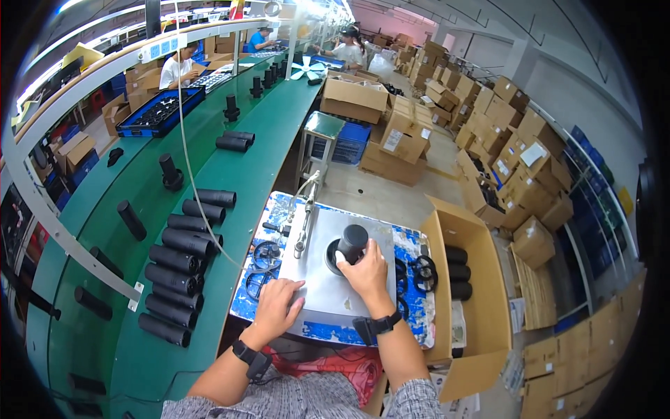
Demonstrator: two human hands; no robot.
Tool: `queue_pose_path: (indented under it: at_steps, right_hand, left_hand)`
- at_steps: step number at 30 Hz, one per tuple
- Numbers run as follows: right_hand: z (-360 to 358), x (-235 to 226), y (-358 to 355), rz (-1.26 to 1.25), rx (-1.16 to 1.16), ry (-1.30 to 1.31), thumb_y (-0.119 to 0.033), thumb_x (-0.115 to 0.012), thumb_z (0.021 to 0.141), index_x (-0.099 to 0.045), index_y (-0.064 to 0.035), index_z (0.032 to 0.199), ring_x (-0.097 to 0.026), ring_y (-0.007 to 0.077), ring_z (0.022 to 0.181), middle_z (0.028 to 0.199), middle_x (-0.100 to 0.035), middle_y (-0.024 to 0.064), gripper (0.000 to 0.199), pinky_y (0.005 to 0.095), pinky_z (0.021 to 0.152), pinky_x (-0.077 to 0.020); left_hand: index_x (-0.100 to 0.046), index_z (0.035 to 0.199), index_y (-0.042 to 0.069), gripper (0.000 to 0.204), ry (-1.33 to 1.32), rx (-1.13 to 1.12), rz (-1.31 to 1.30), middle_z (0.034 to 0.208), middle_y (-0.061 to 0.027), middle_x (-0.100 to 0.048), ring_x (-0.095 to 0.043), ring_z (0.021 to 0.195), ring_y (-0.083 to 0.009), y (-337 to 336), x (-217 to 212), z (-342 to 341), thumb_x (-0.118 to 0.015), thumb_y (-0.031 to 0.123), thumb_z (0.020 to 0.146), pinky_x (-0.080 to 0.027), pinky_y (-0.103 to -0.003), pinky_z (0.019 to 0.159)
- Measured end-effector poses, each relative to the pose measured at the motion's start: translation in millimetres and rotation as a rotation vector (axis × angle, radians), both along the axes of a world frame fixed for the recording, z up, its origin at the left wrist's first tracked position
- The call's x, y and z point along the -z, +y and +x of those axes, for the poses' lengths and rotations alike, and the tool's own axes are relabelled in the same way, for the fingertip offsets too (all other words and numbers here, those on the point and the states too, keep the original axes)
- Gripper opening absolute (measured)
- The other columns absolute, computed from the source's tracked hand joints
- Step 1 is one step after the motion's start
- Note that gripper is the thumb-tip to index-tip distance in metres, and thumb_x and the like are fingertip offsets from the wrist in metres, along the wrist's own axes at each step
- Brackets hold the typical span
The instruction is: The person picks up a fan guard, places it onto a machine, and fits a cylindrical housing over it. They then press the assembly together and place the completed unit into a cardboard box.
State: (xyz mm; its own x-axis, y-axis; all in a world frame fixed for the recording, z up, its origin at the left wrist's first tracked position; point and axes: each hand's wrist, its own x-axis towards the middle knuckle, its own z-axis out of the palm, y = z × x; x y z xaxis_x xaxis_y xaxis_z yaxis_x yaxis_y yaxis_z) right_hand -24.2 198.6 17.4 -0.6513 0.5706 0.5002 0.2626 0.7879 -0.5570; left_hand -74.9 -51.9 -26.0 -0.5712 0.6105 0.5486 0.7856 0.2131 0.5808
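Observation:
My right hand (366, 274) is wrapped round the lower part of a black tube-shaped part (354, 239), thumb on its near left side. The part stands in a dark round seat in a silver metal plate (322, 293), tilted a little in this view. My left hand (277, 309) lies at the plate's left edge, fingers stretched and holding nothing. Beyond it, a metal rod-shaped fitting with a pale hose (301, 234) is mounted on the plate. Black rings (423, 273) lie on the blue and white worn tabletop (415, 241) right of the plate, and more lie to its left.
A green conveyor (237, 183) runs along my left with several black tubes (176, 259) in a row. An open cardboard box (497, 314) with black tubes stands at my right. A metal stool (325, 126) and stacked cartons (525, 181) are farther off. Other people work along the line.

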Motion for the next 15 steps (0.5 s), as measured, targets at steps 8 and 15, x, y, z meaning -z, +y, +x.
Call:
queue_pose_path:
  at_steps: [8, 15]
  right_hand:
    - [-6.8, -10.1, 6.3, -0.107, -0.091, -0.034, -0.035, -0.091, 0.073, -0.063, 0.0002, 0.116, -0.072, 0.0367, 0.101, 0.113, -0.071, 0.0188, 0.062, 0.0477, 0.090, -0.0582]
    - [3.9, -8.1, 25.5, -0.266, -0.220, -0.039, -0.030, -0.093, 0.074, -0.067, -0.0016, 0.118, -0.072, 0.0343, 0.104, 0.112, -0.072, 0.0181, 0.059, 0.0436, 0.092, -0.0581]
  left_hand:
    - [-0.068, 0.125, 0.006, 0.036, -0.030, 0.034, 0.032, 0.108, -0.0117, -0.066, -0.061, 0.103, -0.0324, -2.0, -0.7, -2.5, -0.075, 0.013, 0.090, -0.045, -0.044, 0.092]
    - [-0.069, 0.110, 0.002, 0.014, -0.007, -0.140, 0.205, 0.101, -0.0120, -0.064, -0.062, 0.091, -0.0307, 4.5, 1.7, -113.3, -0.067, 0.006, 0.096, -0.052, -0.038, 0.079]
